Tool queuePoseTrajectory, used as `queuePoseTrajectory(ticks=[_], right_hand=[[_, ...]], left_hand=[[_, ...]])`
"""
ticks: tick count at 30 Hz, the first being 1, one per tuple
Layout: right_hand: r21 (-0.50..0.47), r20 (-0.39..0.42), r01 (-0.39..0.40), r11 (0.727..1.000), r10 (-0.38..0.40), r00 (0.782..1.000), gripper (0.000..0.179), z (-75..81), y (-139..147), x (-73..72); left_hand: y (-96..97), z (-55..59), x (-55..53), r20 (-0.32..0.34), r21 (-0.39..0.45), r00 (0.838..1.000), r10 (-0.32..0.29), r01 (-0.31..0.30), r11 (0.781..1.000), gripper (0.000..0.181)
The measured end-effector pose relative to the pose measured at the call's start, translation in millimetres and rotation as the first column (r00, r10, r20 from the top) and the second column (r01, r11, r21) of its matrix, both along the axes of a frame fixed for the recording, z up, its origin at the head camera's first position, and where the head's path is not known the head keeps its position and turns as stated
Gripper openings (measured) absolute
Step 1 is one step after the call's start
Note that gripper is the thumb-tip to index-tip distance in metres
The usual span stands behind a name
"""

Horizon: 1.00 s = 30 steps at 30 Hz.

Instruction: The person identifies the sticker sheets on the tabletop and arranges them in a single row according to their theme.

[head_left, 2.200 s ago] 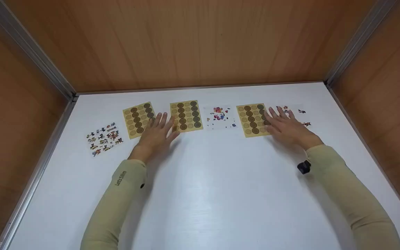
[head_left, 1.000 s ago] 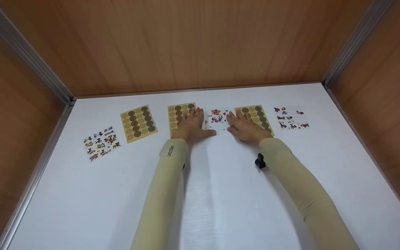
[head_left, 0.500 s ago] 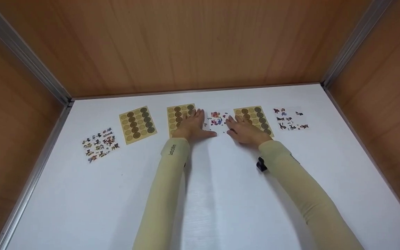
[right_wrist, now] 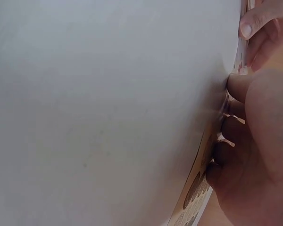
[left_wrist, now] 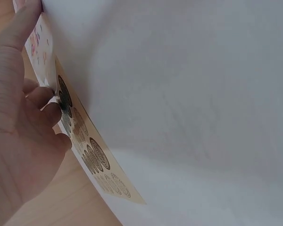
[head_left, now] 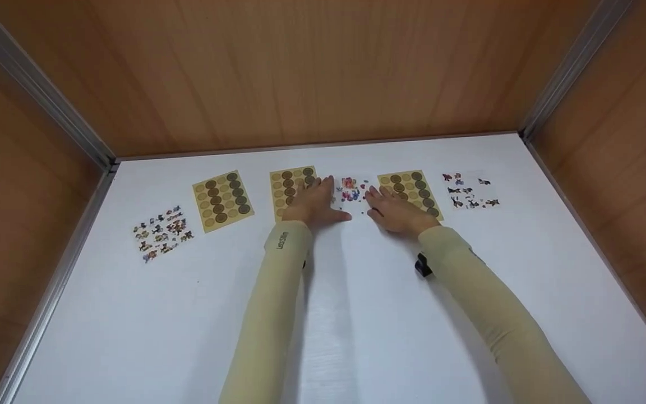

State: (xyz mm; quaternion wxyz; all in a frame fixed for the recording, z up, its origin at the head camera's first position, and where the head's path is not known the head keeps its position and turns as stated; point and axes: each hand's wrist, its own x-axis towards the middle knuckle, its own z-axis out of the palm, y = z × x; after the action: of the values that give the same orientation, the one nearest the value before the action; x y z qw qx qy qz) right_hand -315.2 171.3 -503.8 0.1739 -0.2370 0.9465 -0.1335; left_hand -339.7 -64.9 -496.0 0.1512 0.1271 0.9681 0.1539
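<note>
A clear sticker sheet with small colourful figures (head_left: 350,189) lies on the white table between my two hands. My left hand (head_left: 313,203) rests at its left side, fingers extended and thumb spread out along the near edge. That hand partly covers a gold sheet of round coin-like stickers (head_left: 285,178), also seen under the fingers in the left wrist view. At the clear sheet's right side, my right hand (head_left: 395,214) touches down with fingers spread, lying partly over another gold coin sticker sheet (head_left: 423,193). Neither hand grips anything.
Further left lie a third gold coin sheet (head_left: 223,202) and a clear figure sticker sheet (head_left: 161,233). Another clear figure sheet (head_left: 470,191) is at the far right. Wooden panels (head_left: 323,73) enclose the white table (head_left: 323,336) at the back and sides.
Both hands have come inward from the outer sheets to either side of the middle clear sheet. Over the last half second the left hand has shifted slightly right; the right hand has stayed put.
</note>
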Motion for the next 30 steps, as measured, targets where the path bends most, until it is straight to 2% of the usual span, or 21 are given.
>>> queuePoseTrajectory(ticks=[5, 13, 19, 25, 30], right_hand=[[0.004, -0.002, -0.003, 1.000, 0.003, 1.000, 0.060, 2.9, 2, -0.7], [0.002, -0.009, -0.006, 1.000, 0.006, 1.000, 0.059, 3.8, 2, -1.2], [0.013, -0.009, 0.003, 1.000, -0.003, 1.000, 0.060, 3.0, 1, -1.7], [0.003, -0.037, -0.037, 0.999, 0.037, 0.999, 0.059, -0.7, -1, -1.2], [0.012, -0.028, -0.027, 1.000, 0.027, 0.999, 0.060, -1.2, 2, -0.6]], left_hand=[[1.9, 5.0, 0.4, -0.008, 0.014, 1.000, -0.024, 0.024, 1.000, 0.109], [3.7, 6.7, -0.4, 0.019, 0.042, 1.000, 0.020, -0.021, 0.999, 0.111], [5.6, 7.3, -2.7, 0.021, 0.059, 1.000, 0.023, -0.025, 0.998, 0.111], [8.0, 7.1, -0.1, -0.021, 0.058, 0.999, 0.029, -0.027, 0.998, 0.116], [14.4, 8.9, 4.8, -0.047, 0.080, 0.998, 0.046, -0.042, 0.996, 0.117]])
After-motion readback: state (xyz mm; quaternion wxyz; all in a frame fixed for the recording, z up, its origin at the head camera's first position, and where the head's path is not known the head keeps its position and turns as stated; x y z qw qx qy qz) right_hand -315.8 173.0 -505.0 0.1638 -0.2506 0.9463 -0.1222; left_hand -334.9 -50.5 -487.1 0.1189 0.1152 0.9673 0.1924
